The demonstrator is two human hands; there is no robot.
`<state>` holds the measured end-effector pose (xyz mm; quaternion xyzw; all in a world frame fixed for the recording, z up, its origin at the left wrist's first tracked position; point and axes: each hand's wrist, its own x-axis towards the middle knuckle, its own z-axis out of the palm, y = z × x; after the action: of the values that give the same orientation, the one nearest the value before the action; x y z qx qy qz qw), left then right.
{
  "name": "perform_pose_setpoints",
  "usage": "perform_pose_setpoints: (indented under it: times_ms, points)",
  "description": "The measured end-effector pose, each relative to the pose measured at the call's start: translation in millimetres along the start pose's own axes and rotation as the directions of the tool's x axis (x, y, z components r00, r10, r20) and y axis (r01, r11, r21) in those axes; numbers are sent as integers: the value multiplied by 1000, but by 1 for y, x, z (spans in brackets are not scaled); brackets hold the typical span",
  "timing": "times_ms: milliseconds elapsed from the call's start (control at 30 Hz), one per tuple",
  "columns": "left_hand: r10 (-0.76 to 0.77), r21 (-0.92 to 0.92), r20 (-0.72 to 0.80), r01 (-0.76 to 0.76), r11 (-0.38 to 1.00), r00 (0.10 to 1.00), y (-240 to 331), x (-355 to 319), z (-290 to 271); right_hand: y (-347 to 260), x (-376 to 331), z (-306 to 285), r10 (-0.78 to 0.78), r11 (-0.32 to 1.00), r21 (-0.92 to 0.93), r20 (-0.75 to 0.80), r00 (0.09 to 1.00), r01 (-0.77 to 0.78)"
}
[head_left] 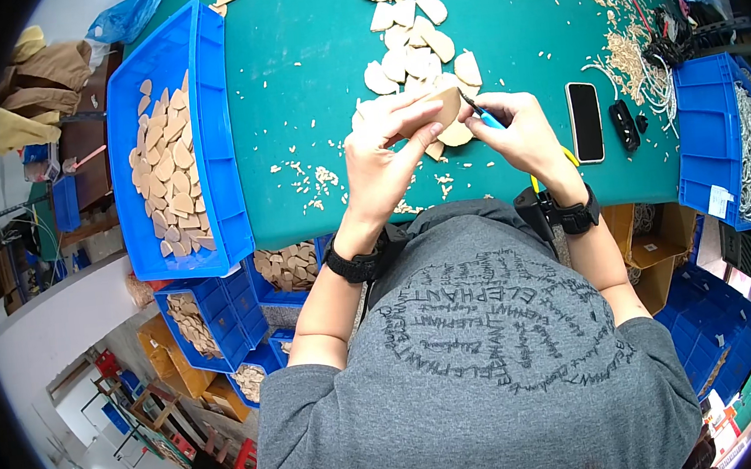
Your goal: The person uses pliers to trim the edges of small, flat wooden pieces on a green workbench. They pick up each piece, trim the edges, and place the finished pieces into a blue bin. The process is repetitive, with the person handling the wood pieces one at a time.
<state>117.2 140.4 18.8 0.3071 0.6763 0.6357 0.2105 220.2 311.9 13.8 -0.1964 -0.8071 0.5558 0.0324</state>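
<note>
Over the near edge of the green table my left hand (pixel 383 152) pinches a flat tan half-round piece (pixel 446 106) between thumb and fingers. My right hand (pixel 523 135) is closed around small pliers (pixel 490 119) with dark jaws and blue-and-yellow handles. The jaw tips are at the piece's right edge; whether they bite into it is too small to tell. Just beyond my hands lies a long heap of similar tan pieces (pixel 418 61). My right palm hides part of the pliers' handles.
A blue bin (pixel 223 141) of tan pieces stands on the left. Right of my hands lie a phone (pixel 586 122), a small black case (pixel 624 126), tan bits (pixel 626 53) and white cords (pixel 662 89). Another blue bin (pixel 706 134) holds metallic-looking parts. Crumbs dot the green tabletop (pixel 292 99).
</note>
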Motion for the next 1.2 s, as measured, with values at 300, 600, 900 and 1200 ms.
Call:
perform_pose_setpoints:
  times_ms: [300, 600, 900, 1200]
  points:
    - [-54, -50, -505, 33, 998, 861, -8, 2, -83, 1, -4, -6, 52, 993, 110, -73, 996, -44]
    - [108, 787, -277, 161, 596, 955, -128, 20, -64, 12, -4, 4, 57, 990, 130, 10, 998, -58]
    - [-286, 260, -134, 312, 914, 949, -122, 30, -19, 9, -11, 6, 66, 994, -85, -9, 998, -67]
    - [-246, -180, 152, 272, 945, 957, -19, 11, -12, 6, -7, 15, -77, 994, -82, -40, 996, 73]
